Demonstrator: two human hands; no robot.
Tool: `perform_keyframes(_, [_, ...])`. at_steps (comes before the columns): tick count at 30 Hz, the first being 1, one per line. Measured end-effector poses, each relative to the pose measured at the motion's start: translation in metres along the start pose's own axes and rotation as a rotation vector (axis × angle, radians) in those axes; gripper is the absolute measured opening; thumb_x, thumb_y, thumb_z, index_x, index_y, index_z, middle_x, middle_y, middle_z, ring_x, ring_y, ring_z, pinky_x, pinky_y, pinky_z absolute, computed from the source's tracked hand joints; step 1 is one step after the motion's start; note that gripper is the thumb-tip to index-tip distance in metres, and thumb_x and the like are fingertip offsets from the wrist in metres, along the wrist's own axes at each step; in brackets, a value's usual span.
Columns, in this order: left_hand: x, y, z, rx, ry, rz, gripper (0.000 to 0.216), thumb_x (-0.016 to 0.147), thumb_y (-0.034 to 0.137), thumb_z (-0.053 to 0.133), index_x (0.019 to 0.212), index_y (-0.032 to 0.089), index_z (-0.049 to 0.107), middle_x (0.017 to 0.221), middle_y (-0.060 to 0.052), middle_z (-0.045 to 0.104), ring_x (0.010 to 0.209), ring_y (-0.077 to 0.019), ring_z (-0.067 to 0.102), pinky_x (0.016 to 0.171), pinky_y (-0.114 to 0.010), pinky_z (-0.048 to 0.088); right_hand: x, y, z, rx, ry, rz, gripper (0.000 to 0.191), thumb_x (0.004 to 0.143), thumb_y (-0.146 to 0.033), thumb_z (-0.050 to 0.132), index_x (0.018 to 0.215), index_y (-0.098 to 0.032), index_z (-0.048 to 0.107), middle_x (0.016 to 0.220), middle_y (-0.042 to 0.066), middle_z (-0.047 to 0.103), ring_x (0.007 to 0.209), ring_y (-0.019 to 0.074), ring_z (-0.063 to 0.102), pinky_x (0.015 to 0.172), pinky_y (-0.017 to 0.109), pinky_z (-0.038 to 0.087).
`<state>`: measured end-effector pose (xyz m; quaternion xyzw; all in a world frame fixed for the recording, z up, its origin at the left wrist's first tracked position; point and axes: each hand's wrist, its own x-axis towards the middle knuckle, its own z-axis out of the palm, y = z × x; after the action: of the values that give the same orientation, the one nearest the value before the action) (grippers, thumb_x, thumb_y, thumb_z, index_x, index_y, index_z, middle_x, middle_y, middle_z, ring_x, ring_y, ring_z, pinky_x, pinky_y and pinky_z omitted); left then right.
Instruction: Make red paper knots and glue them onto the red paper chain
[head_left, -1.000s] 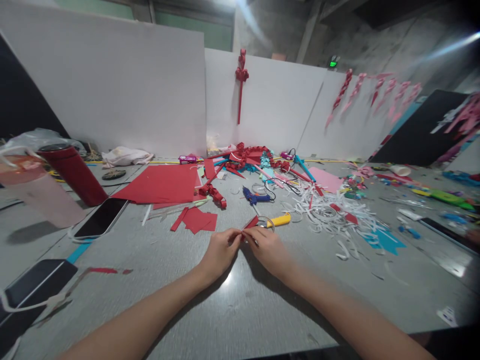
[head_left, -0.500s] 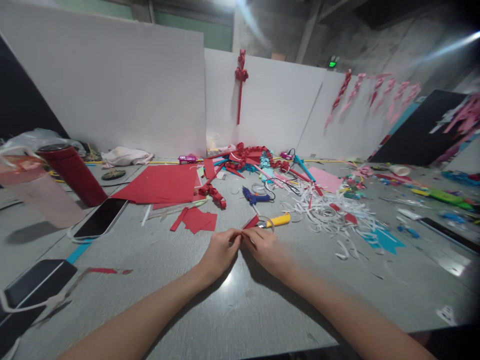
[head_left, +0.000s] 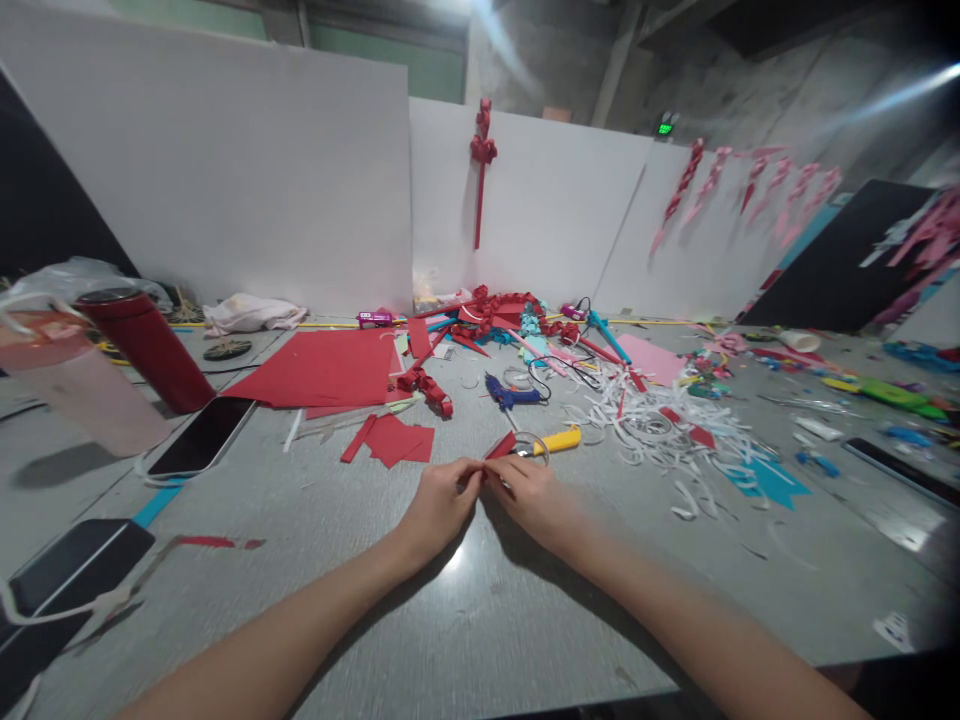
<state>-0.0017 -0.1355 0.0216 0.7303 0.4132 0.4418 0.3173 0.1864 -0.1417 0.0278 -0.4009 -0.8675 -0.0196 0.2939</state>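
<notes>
In the head view, your left hand (head_left: 439, 505) and right hand (head_left: 536, 500) meet fingertip to fingertip low over the grey table (head_left: 465, 620), just in front of you. Both hands have thumb and forefinger pressed together, pinching a small red paper strip (head_left: 501, 446) between them. Its free end pokes up and away from your right fingers, and the part inside the pinch is hidden.

Just beyond your right hand lies a yellow-handled tool (head_left: 559, 440), with a blue glue gun (head_left: 510, 393) farther back. Red scraps (head_left: 394, 440) sit near your left hand, and a heap of white trimmings (head_left: 652, 420) spreads out to the right.

As for progress, some pieces look finished. A folded red chain (head_left: 429, 385) rests on the table, and a red ornament (head_left: 482, 150) hangs on the white board (head_left: 225, 180) behind. The strip in your fingers looks short and barely shaped, so I judge it an early piece. A large red sheet (head_left: 322, 367) lies whole to the left, so plenty of paper is unused.
</notes>
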Motion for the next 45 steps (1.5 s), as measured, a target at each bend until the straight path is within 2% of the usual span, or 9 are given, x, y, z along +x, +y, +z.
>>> perform_keyframes(8, [0.0,-0.002,0.0,0.01,0.003,-0.004,0.021,0.096,0.019,0.059,0.101,0.021,0.079,0.098,-0.004,0.082,0.084,-0.0191,0.075,0.079,-0.028,0.054,-0.001,0.0,0.001,-0.018,0.013,-0.003,0.019,0.103,-0.015,0.056,0.116,-0.016,0.07,0.104,0.013,0.076,0.095,0.025,0.073,0.084,0.038,0.058])
perform_keyframes(15, [-0.001,0.0,0.002,0.008,0.011,-0.002,0.02,0.095,0.018,0.059,0.098,0.019,0.079,0.095,-0.005,0.082,0.08,-0.0177,0.075,0.075,-0.027,0.052,-0.002,0.0,0.005,-0.023,0.067,0.013,0.014,0.101,-0.014,0.058,0.108,-0.015,0.07,0.096,0.011,0.076,0.088,0.024,0.072,0.08,0.036,0.057])
perform_keyframes(19, [-0.002,0.0,0.003,0.003,0.025,-0.014,0.018,0.095,0.021,0.061,0.094,0.018,0.078,0.091,-0.004,0.081,0.076,-0.0166,0.073,0.074,-0.026,0.051,0.0,-0.001,0.004,0.002,0.122,0.041,0.012,0.099,-0.015,0.06,0.103,-0.018,0.071,0.096,0.01,0.076,0.089,0.024,0.072,0.084,0.037,0.057])
perform_keyframes(27, [0.002,-0.001,0.002,-0.06,0.096,-0.13,0.013,0.091,0.026,0.066,0.085,0.017,0.072,0.083,-0.006,0.079,0.074,-0.0192,0.073,0.07,-0.028,0.052,0.007,0.001,-0.002,0.171,0.179,0.202,0.012,0.092,-0.014,0.063,0.094,-0.019,0.074,0.087,0.005,0.076,0.075,0.02,0.07,0.073,0.033,0.055])
perform_keyframes(33, [0.002,-0.004,0.005,-0.19,0.044,-0.174,0.013,0.093,0.031,0.064,0.098,0.02,0.059,0.075,-0.003,0.077,0.069,-0.0195,0.074,0.065,-0.027,0.052,0.011,-0.006,-0.003,0.397,0.152,0.334,0.014,0.089,-0.014,0.064,0.088,-0.02,0.077,0.082,0.003,0.078,0.069,0.0173,0.071,0.069,0.029,0.055])
perform_keyframes(38, [0.001,-0.005,0.006,-0.155,0.014,-0.153,0.012,0.094,0.03,0.062,0.097,0.019,0.067,0.08,-0.005,0.078,0.071,-0.0198,0.075,0.067,-0.027,0.053,0.011,-0.01,-0.003,0.449,0.12,0.354,0.015,0.088,-0.016,0.063,0.087,-0.02,0.078,0.079,0.003,0.078,0.068,0.0167,0.07,0.068,0.028,0.054])
perform_keyframes(42, [0.002,-0.008,0.005,-0.153,0.021,-0.159,0.017,0.095,0.029,0.059,0.098,0.018,0.071,0.076,-0.004,0.077,0.066,-0.0187,0.074,0.065,-0.028,0.054,0.01,-0.002,-0.006,0.382,0.154,0.379,0.014,0.087,-0.018,0.063,0.085,-0.02,0.077,0.077,0.002,0.077,0.068,0.0173,0.07,0.068,0.028,0.053])
perform_keyframes(45, [0.006,-0.012,0.002,-0.185,0.069,-0.233,0.019,0.094,0.029,0.06,0.103,0.016,0.071,0.068,-0.004,0.074,0.062,-0.0197,0.074,0.062,-0.028,0.056,0.012,0.019,-0.015,0.309,0.22,0.431,0.015,0.088,-0.023,0.062,0.084,-0.02,0.076,0.075,0.002,0.075,0.066,0.018,0.069,0.067,0.028,0.051])
